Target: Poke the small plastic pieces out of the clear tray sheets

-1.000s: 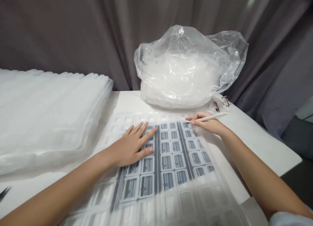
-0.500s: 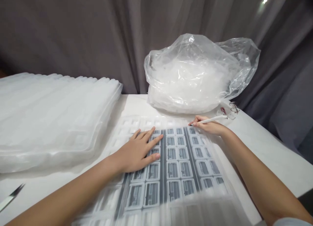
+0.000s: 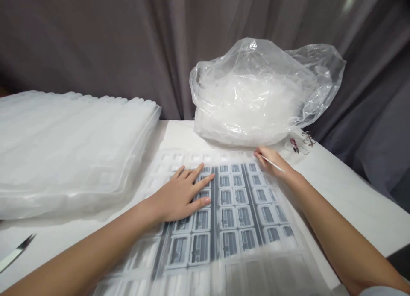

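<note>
A clear plastic tray [image 3: 230, 210] with many small pockets lies on the white table [image 3: 346, 193] in front of me; the middle pockets hold small grey parts. My left hand [image 3: 184, 195] rests flat on the tray's left part, fingers spread. My right hand [image 3: 272, 161] is at the tray's far right corner, pinching a thin white stick [image 3: 272, 163] that points back along my wrist.
A tall stack of empty clear trays [image 3: 70, 146] fills the left side. A clear plastic bag [image 3: 256, 95] of white pieces stands behind the tray. Small red and metal bits [image 3: 301, 141] lie by the bag. A metal tool tip [image 3: 16, 251] lies at far left. Grey curtain behind.
My right hand has turned over at the tray's far corner, so the white stick now points toward my wrist instead of out to the right. The left hand stays flat on the tray.
</note>
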